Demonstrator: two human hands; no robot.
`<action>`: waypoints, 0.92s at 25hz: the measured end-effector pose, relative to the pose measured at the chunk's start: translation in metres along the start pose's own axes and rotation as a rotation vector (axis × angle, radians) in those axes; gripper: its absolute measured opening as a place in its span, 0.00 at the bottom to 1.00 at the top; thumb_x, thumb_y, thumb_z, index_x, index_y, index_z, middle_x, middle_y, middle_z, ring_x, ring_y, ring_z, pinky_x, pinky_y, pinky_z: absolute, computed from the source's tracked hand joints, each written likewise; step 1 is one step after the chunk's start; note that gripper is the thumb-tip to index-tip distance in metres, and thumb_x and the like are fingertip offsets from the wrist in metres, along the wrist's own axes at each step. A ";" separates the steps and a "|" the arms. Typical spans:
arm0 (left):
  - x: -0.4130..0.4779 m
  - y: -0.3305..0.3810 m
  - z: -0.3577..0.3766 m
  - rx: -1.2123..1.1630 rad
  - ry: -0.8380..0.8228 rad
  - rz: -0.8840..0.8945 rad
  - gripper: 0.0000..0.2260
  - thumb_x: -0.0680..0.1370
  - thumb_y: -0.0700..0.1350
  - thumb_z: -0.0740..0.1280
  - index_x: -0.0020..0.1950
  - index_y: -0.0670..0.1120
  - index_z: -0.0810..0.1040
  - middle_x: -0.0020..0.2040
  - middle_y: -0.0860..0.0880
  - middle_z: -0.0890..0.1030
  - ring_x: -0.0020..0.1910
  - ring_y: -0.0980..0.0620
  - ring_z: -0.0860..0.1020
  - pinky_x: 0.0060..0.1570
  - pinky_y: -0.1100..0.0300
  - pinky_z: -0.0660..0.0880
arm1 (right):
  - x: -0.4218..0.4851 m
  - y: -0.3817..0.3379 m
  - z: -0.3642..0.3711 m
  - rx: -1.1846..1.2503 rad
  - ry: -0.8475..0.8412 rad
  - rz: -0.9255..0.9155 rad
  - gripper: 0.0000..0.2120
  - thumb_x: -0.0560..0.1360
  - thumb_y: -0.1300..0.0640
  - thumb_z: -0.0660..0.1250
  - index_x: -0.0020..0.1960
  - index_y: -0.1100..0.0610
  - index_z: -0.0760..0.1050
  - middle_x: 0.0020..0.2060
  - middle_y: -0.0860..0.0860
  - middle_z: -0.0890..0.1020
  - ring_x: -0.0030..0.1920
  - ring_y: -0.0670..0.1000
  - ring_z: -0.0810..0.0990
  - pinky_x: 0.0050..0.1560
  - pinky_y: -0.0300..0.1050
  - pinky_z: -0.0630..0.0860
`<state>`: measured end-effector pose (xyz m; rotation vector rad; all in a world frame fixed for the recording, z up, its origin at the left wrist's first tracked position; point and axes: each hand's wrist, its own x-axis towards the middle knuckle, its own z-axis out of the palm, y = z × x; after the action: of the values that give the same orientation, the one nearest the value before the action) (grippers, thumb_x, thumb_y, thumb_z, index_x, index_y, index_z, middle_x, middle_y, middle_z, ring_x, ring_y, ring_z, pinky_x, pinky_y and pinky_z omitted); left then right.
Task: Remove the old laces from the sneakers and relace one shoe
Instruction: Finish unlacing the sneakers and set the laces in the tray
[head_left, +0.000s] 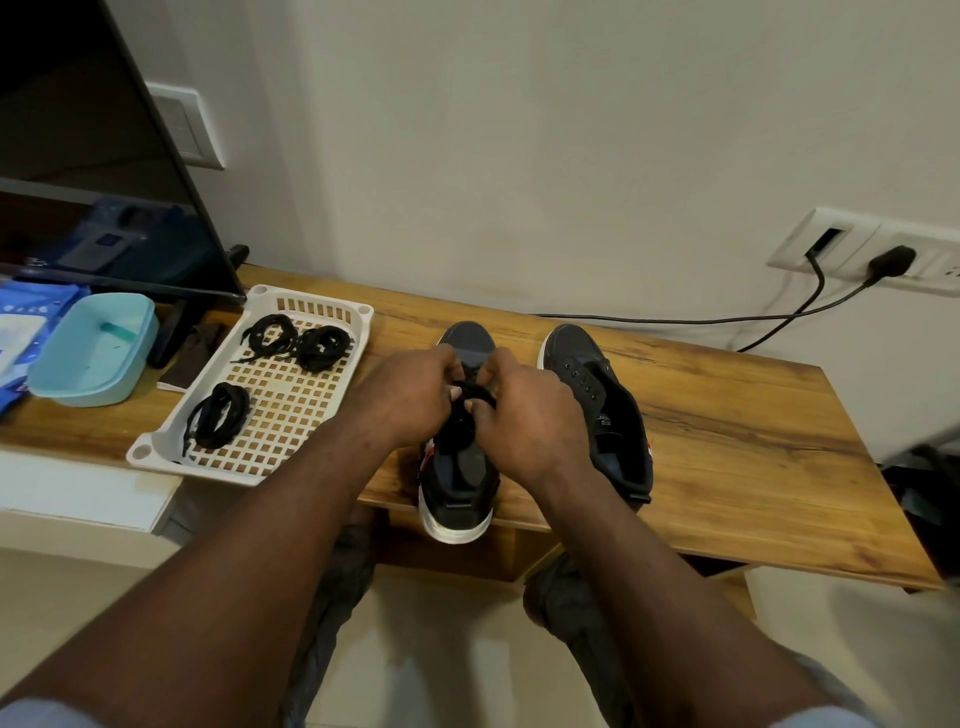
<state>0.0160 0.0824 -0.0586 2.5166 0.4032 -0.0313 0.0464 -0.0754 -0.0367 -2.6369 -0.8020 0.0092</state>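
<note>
- Both hands are over the near sneaker (457, 499), which stands just right of the white tray (156, 447) with its heel hanging over the table (753, 441) edge.
- The left hand (410, 395) and right hand (524, 415) meet above the eyelets, fingers curled in and pinching a black lace (470, 395) between them.
- Farther right of the tray, the second sneaker (602, 410) shows bare eyelets and no lace. I'd call that one stripped.
- Inside the tray lie three coiled black laces: two at the far end (270, 335) (319, 345) and one at the near end (218, 415).
- Is this lace coming out or going in? I cannot tell; the hands cover the eyelet rows.
- My read is that we're midway at best. One shoe is done with removal, and the relacing is either just under way or not yet begun.
</note>
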 end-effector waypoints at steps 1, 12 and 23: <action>0.000 0.000 0.001 0.005 -0.010 -0.011 0.03 0.82 0.46 0.67 0.52 0.54 0.75 0.51 0.50 0.83 0.49 0.51 0.80 0.49 0.51 0.79 | 0.000 -0.003 0.000 0.024 -0.001 0.005 0.10 0.79 0.50 0.70 0.58 0.50 0.74 0.45 0.49 0.82 0.44 0.53 0.79 0.42 0.48 0.77; -0.011 0.016 -0.019 -0.178 0.025 -0.084 0.05 0.78 0.44 0.69 0.45 0.54 0.79 0.44 0.54 0.83 0.46 0.51 0.81 0.46 0.52 0.79 | 0.005 -0.007 -0.009 0.168 -0.420 -0.001 0.09 0.82 0.57 0.66 0.43 0.53 0.78 0.40 0.55 0.85 0.42 0.57 0.86 0.47 0.58 0.85; -0.038 0.013 -0.033 -0.479 -0.243 -0.363 0.03 0.82 0.38 0.70 0.53 0.39 0.81 0.51 0.36 0.85 0.33 0.45 0.83 0.34 0.53 0.82 | 0.023 -0.010 -0.021 0.079 -0.385 0.050 0.06 0.79 0.58 0.67 0.45 0.51 0.82 0.41 0.50 0.86 0.41 0.53 0.87 0.48 0.56 0.86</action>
<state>-0.0188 0.0802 -0.0204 1.9170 0.6720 -0.3374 0.0630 -0.0627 -0.0107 -2.6128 -0.8326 0.5647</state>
